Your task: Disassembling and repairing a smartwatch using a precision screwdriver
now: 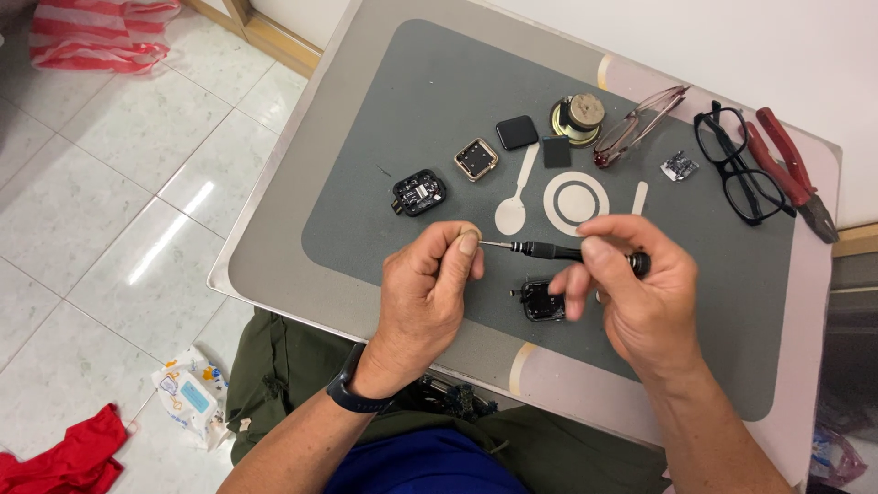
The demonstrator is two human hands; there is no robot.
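Left hand point(430, 284) was curled shut, thumb and forefinger pinched together at the tip of a small black screwdriver point(549, 250); whether sth tiny sat in the pinch couldn't be told. Dark wristband point(352, 393) on that wrist.

Right hand point(631, 284) was closed round the screwdriver's handle end, fingers wrapped over it, shaft lying roughly level and pointing across to the left hand's fingertips. Both hands were raised just above the mat, close together, the tool bridging them.

Directly below the screwdriver, btwn the two hands and partly under the right fingers, lay a small black opened device point(542, 302) on the grey mat point(384, 155).

Beyond the left hand: a black circuit module point(419, 193), then a gold-framed square casing point(476, 159), then a black square screen piece point(517, 133). Beyond the right hand: a dark square part point(556, 152), a round brass-coloured spool point(578, 119), pink-framed glasses point(638, 126), a small crumpled silver piece point(679, 166). Farther out to the right hand's side: black-framed glasses point(736, 165), and red-handled pliers point(794, 174) just beside them.
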